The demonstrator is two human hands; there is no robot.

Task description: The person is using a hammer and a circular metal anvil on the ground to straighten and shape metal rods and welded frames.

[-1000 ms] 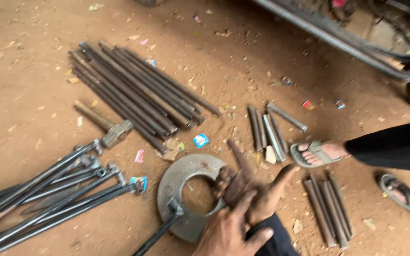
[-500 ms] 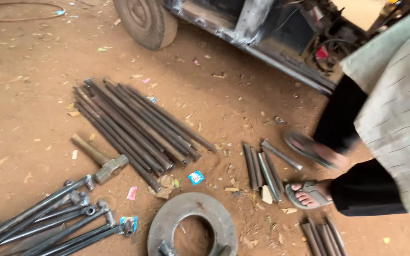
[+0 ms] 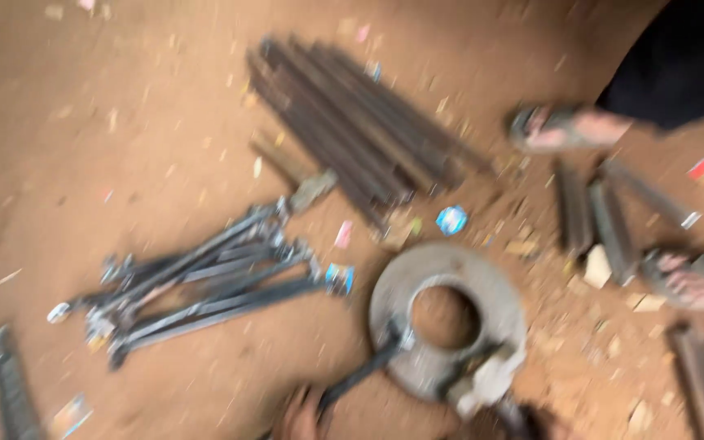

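Note:
The view is blurred. A flat grey metal ring (image 3: 448,318) lies on the red dirt at lower centre. A dark rod (image 3: 360,376) reaches from its left rim down to the bottom edge. Only a sliver of my left hand (image 3: 299,411) shows there, at the rod's near end, and its grip is too blurred to read. My right hand is out of view. A pale block (image 3: 486,383) sits on the ring's near rim.
A bundle of long dark rods (image 3: 352,130) lies at the top, a hammer (image 3: 299,183) beside it. Eye-ended rods (image 3: 205,277) fan out to the left. Short bars (image 3: 596,212) lie between another person's sandalled feet (image 3: 564,126) (image 3: 694,277).
The view has swung down and left, off the vehicle. The other person's feet now straddle the short bars. My hand, out of view half a second ago, shows again at the bottom edge.

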